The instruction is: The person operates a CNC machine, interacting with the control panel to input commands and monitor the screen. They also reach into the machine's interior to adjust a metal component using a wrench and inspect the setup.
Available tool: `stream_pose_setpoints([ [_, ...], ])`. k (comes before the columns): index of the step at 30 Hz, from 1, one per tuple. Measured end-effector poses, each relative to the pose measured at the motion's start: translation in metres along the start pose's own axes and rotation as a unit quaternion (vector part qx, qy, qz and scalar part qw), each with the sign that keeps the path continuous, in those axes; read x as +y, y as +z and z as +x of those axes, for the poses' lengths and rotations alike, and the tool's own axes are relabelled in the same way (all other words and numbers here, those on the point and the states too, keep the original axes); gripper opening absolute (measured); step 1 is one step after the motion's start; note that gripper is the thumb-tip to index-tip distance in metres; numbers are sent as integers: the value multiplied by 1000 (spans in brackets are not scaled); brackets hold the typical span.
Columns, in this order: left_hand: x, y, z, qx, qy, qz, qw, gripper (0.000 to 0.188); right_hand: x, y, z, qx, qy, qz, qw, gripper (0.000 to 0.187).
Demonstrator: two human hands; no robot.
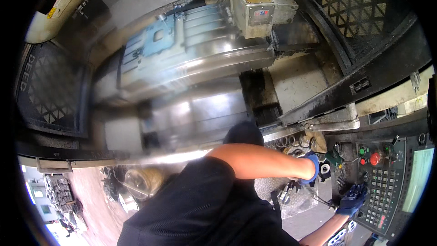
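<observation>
My left arm reaches across to the right, and my left hand (311,167) in a blue glove is beside a black part with a white ring (324,168). Its fingers are mostly hidden, so I cannot make out whether it holds anything. Lower right, my right hand (352,199), in a dark blue glove, is at the left edge of a machine control panel (384,184) with rows of keys. Its fingers are stretched toward the keys, and I see nothing held in them. A red knob (375,158) and a lit screen (417,180) are on the panel.
Inside the machine, a blue-tinted plate (159,36) lies on a slotted metal bed (205,32), partly blurred. A grey boxy unit (255,11) stands on the bed's right. Metal tools (287,191) lie on a bench below my left arm. A glass-like container (143,181) stands lower left.
</observation>
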State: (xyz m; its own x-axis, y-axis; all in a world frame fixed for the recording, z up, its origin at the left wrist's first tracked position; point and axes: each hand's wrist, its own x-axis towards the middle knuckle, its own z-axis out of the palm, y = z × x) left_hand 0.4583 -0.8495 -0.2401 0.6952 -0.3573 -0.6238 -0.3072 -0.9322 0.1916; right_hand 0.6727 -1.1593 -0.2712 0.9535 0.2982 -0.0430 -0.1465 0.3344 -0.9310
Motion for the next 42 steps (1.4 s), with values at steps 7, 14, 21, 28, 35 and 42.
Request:
stream_pose_setpoints([
  [7,-2,-3,8,-3,-6,-9,1000,62,4,1,3,-39,-262,-634,727,44],
  [14,2,9,16,104,15,-11,994,52,5,-4,5,-77,-346,-616,703,36],
  [21,1,5,17,61,12,-15,998,54,6,-3,2,-64,-346,-656,667,33],
  [28,0,3,13,62,21,-8,998,52,7,-2,0,-34,-288,-612,736,30],
  [35,1,11,18,67,11,5,998,50,14,-39,15,-66,-235,-471,848,35],
  [42,-2,2,19,2,-5,9,1000,61,12,-27,8,-1,-126,-477,870,42],
])
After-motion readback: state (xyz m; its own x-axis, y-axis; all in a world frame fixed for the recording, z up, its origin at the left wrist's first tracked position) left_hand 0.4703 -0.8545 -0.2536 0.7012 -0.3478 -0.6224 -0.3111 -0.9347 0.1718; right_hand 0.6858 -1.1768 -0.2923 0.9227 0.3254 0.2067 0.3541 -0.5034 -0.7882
